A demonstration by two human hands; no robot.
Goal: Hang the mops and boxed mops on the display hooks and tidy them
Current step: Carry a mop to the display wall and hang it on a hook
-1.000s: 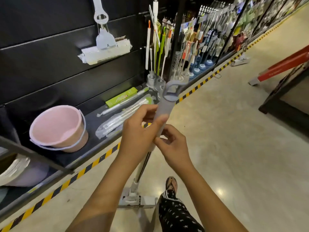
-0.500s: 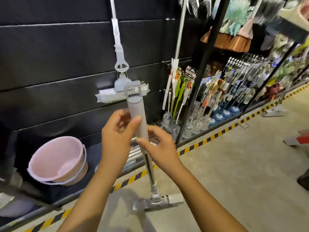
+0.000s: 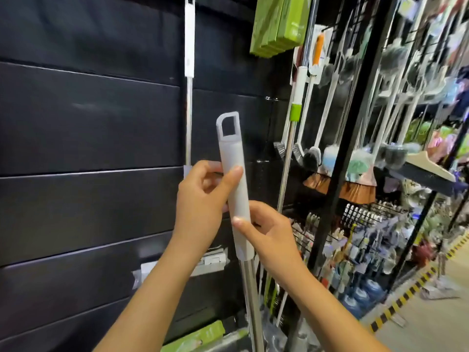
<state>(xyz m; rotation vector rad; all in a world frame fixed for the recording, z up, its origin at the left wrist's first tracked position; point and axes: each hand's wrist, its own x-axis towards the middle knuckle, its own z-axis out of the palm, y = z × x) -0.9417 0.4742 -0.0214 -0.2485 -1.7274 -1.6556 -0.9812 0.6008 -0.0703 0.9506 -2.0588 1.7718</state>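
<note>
We held 1 mop (image 3: 234, 189) upright in front of the black slat wall (image 3: 88, 128), its long axis running near vertical with a slight lean, the steel pole dropping out of view below. Our left hand (image 3: 203, 199) gripped the grey handle sleeve higher up, fingers (image 3: 229, 177) wrapped round from the left with the thumb pressed across the front. Our right hand (image 3: 269, 232) clasped the sleeve lower, just above where it meets the metal pole, its fingers closed round from the right. Both hands were therefore closed on the same mop, left above right.

The relation that mattered was at the top. The hanging loop (image 3: 229, 125) stood clear above our left hand, open side facing us, and well below the top of the hung mop (image 3: 189, 47) that already hung on the wall just to the left. A small bare hook (image 3: 271, 99) seemed to jut from the wall up and to the right of the loop, though it was faint and we could not be sure. We judged that the loop had to rise and go toward the wall, so the left hand, being nearer the loop, would steer it while the right hand lifted from below. Green boxed mops (image 3: 279, 24) hung higher on the right.
</note>
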